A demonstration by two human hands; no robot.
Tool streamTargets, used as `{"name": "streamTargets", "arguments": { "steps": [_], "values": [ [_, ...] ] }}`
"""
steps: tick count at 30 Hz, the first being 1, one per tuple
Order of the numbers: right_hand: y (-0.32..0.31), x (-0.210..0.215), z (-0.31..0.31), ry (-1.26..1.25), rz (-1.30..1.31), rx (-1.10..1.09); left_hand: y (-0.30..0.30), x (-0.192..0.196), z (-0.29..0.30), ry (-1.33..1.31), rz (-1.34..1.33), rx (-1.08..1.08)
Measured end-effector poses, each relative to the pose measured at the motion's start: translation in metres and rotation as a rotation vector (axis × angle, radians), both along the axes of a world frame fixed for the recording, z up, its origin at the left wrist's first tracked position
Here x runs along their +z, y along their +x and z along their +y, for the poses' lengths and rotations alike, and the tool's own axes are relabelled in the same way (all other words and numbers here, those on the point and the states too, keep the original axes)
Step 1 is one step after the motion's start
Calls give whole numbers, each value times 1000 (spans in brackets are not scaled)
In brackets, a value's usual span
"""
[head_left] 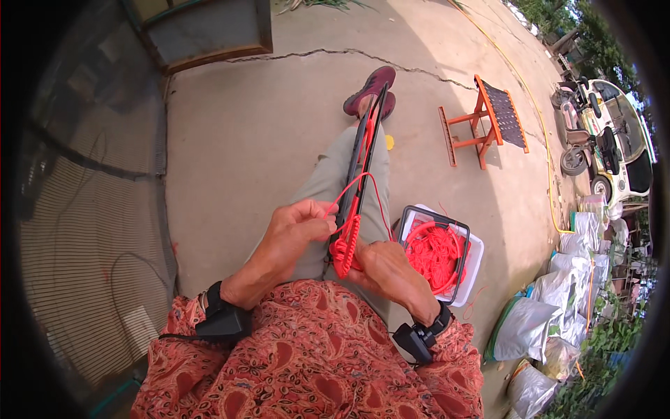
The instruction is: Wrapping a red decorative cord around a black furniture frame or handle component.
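Note:
A long, narrow black frame (356,150) lies along my outstretched legs, from my lap to near my shoes. Red cord is wrapped and bunched thickly round its near end, forming a red coil (345,253). The thumb and fingers of my left hand (296,227) pinch a strand of red cord (371,178), which loops up over the frame and down toward the right. At the near end, my right hand (391,269) is closed on the frame beside the coil; its fingertips are partly hidden behind it.
By my right leg stands a white tub (477,258) with a dark rim, holding tangled red cord (436,257). An orange stool (485,122) with a dark woven seat stands beyond. Silvery sacks (527,325) and parked vehicles (614,136) line the right; mesh (98,237) covers the left.

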State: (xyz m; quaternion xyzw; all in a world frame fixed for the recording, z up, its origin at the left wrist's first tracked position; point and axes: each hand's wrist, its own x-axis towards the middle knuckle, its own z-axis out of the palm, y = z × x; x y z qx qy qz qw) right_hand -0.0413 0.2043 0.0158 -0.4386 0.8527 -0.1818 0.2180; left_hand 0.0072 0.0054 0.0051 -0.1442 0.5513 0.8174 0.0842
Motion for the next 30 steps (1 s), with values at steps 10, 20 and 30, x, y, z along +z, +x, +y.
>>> {"name": "streamTargets", "arguments": {
  "steps": [10, 20, 30],
  "values": [
    [-7, -1, -23, -284, -55, -324, 0, 12, 6, 157, -108, -45],
    [-20, 47, -10, -536, -178, -367, -18, 2, -23, 110, 136, 173],
    [-54, 58, -39, -353, 162, -70, -26, 16, -20, 181, 233, 203]
  ]
}}
